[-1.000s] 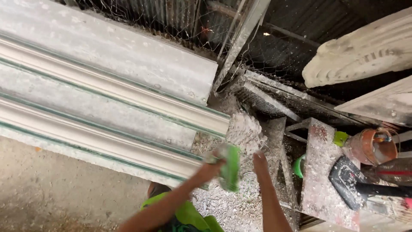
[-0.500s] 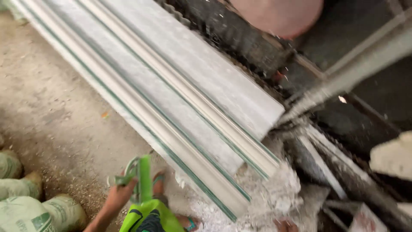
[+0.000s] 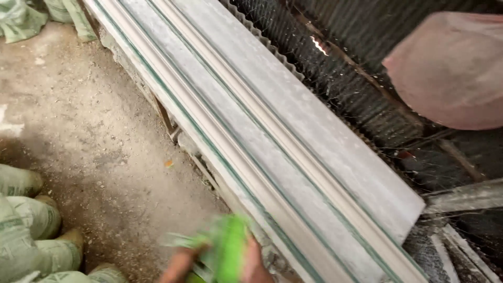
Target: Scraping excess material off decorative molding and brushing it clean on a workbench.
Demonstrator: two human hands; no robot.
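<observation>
Hand (image 3: 251,262) at bottom edge, blurred, grip closed around green tool (image 3: 226,254); other hand's grip: cannot tell; tool just beside long grey moulded strips (image 3: 293,157); strips dusty, work apparently unfinished; sacks (image 3: 26,220) on floor.

— What shows of the person's own body?

— Very little, low at the bottom edge and smeared by motion blur. The left hand (image 3: 178,264) and right hand (image 3: 255,262) are bare: no gloves. Rings or a watch cannot be made out.

— Any sleeves?

— None can be told; the wrists run out of view.
</observation>
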